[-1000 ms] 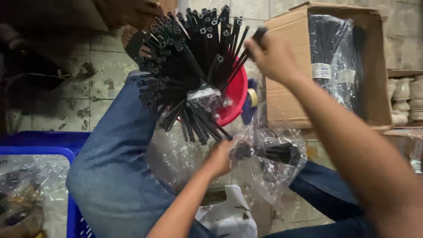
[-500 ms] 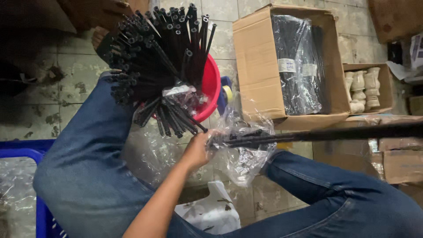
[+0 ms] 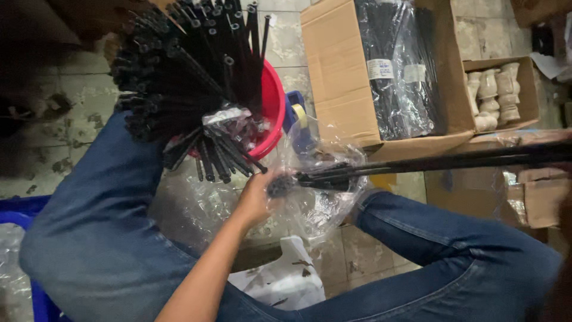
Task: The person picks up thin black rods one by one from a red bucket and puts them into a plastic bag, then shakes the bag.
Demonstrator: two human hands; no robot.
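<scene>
I see little free floor (image 3: 71,107): bare tile only at its left edge. The fanned black tube bundle (image 3: 185,77) and red basin (image 3: 271,113) block the middle; the open cardboard box (image 3: 339,77) walls the top right. The long black rods (image 3: 441,162) bar the gap between my knees; crumpled clear plastic bag (image 3: 322,203) fills below.

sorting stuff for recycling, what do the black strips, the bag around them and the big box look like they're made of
Black strips: probably plastic, thin, matte. Bag held by the left hand: thin clear plastic film, crinkled and glossy. Box: brown cardboard, matte, folded flaps.
</scene>
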